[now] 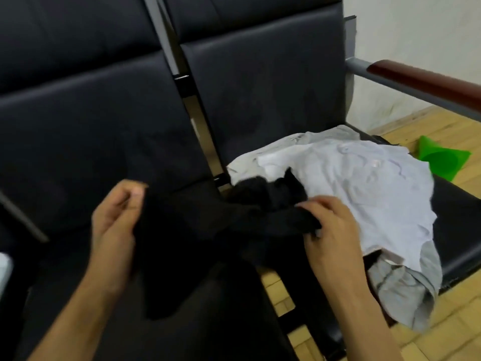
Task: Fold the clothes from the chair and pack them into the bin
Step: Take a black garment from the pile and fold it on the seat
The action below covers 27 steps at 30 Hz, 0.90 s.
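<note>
A black garment stretches between my two hands over the gap between two black chair seats. My left hand grips one end of it, which hangs down below the hand. My right hand pinches the other end at the edge of the clothes pile. That pile lies on the right seat: a pale lilac shirt on top, a white garment behind it and a grey one drooping off the front edge. No bin is in view.
Black padded backrests rise behind both seats. A brown armrest on a grey bar runs at the right. A green plastic object lies on the wooden floor beyond the right seat. Something white shows at the left edge.
</note>
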Each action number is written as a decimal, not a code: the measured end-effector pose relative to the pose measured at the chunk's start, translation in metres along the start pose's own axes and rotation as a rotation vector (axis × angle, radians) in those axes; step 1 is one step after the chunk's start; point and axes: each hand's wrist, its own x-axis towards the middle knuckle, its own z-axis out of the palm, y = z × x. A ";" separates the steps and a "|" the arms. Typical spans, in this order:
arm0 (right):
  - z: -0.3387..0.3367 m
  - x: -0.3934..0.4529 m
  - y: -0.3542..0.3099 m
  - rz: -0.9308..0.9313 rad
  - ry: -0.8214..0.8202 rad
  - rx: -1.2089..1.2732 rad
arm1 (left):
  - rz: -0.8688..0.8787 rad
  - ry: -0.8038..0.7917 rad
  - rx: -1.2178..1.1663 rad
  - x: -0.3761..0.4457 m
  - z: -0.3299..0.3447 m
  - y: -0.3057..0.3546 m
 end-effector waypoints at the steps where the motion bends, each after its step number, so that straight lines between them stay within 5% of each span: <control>1: 0.005 -0.001 -0.011 -0.059 -0.138 0.079 | -0.074 0.054 0.009 -0.006 -0.026 -0.001; 3: 0.017 -0.009 -0.046 -0.028 -0.521 0.331 | -0.205 0.156 0.019 -0.022 -0.081 -0.005; 6: 0.038 -0.028 -0.093 -0.031 -0.960 0.498 | -0.244 0.107 0.402 -0.052 -0.141 -0.012; 8: 0.049 -0.037 -0.122 -0.066 -0.973 0.579 | -0.257 0.015 0.528 -0.078 -0.158 -0.017; 13: 0.069 -0.057 -0.186 0.016 -0.840 0.801 | -0.224 -0.337 0.361 -0.119 -0.123 -0.013; 18: 0.083 -0.062 -0.203 0.023 -0.633 0.850 | -0.199 -0.237 0.426 -0.109 -0.124 -0.013; 24: 0.078 -0.062 -0.202 -0.124 -0.930 0.798 | -0.280 -0.328 0.189 -0.113 -0.136 -0.007; 27: 0.079 -0.067 -0.207 0.027 -0.986 0.865 | -0.246 -0.227 0.157 -0.110 -0.134 0.002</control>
